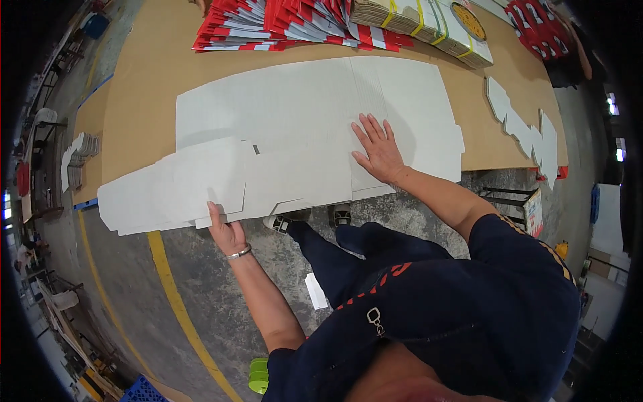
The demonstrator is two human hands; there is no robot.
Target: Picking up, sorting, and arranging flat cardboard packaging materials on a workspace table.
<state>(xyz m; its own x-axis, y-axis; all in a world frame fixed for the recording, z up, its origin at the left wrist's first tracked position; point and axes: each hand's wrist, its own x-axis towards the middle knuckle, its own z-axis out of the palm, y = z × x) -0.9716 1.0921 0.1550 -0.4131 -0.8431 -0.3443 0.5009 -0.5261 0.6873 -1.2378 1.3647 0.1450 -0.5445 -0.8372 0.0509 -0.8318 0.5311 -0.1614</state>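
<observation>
A large white die-cut cardboard sheet (288, 100) lies flat across the near part of the table and juts past its front edge. At its left end, a narrower white cardboard flap (161, 191) reaches out to the lower left. My left hand (229, 234) grips the near edge of that flap, thumb on top and the other fingers mostly hidden. Toward the right of the sheet, my right hand (379, 153) rests palm down with its fingers spread, holding nothing.
Red-and-white folded cardboard pieces (274, 27) and a strapped bundle of cartons (422, 27) sit at the table's far side. White cardboard offcuts (519, 130) lie at the right edge, with more stacked cut pieces (80, 157) at the left. A dark metal frame (502, 197) stands below right.
</observation>
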